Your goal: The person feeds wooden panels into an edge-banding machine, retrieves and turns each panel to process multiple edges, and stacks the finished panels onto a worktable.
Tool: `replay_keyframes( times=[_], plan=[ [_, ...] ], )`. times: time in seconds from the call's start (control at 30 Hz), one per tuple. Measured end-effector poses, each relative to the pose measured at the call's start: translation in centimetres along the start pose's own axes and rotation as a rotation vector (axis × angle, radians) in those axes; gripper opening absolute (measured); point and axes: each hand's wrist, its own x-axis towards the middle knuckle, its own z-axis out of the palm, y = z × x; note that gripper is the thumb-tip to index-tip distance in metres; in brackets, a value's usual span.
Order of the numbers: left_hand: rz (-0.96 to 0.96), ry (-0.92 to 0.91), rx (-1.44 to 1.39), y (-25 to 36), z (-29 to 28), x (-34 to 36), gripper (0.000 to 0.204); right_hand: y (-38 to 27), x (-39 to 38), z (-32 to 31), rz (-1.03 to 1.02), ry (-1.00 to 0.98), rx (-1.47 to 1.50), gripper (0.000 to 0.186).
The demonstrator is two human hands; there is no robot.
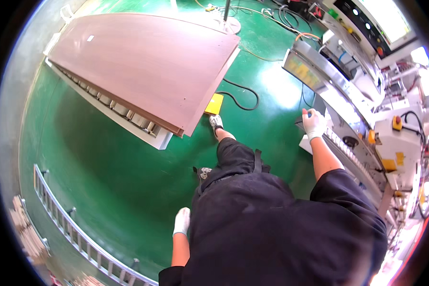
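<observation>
My right hand (313,124), in a white glove with bare fingertips showing, is raised beside the roller edge of a long machine on the right. Its fingers are bent together near a small blue spot; what they hold, if anything, is too small to make out. Low at my left side hangs my left hand (182,221), also white-gloved, over the green floor and away from any object. Its fingers are too poorly seen to tell their pose. Ahead on the left, a brown-pink panel (148,62) lies on top of a roller conveyor (105,99).
A yellow foot-pedal-like box (214,103) sits by my forward shoe, with a black cable (245,88) looping past it. The machine (341,90) lines the right side. A metal roller track (76,224) curves along the lower left. More cables (283,16) lie at the back.
</observation>
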Motion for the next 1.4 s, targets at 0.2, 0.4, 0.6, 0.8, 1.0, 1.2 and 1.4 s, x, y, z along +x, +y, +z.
replay_keyframes(
  times=[0.2,0.4,0.6,0.8,1.0,1.2,1.4],
  plan=[
    [-0.230,0.361,-0.533,13.8,-6.6,1.7,0.061,1.7,-0.5,1.2,-0.044,0.142,0.089,0.040],
    [-0.102,0.290,-0.418,13.7,-5.2,2.1,0.052,2.4,-0.7,1.7,-0.052,0.180,0.085,0.038],
    [-0.110,0.002,-0.310,-1.1,-0.2,3.1,0.033,1.4,-0.7,0.7,-0.037,0.204,0.098,0.035],
    [-0.213,-0.121,-0.387,-5.7,0.4,1.3,0.026,0.9,-0.5,1.4,-0.041,0.250,0.088,0.032],
    [0.180,0.202,0.186,10.8,-4.8,3.7,0.030,1.0,-0.6,1.2,-0.051,0.277,0.113,0.026],
    [0.451,0.608,0.219,33.2,-5.8,7.6,0.044,1.4,-0.7,1.6,-0.082,0.266,0.144,0.022],
    [0.716,0.609,0.729,44.6,-3.3,12.1,0.059,1.3,-0.3,0.7,-0.066,0.159,0.172,0.022]
  ],
)
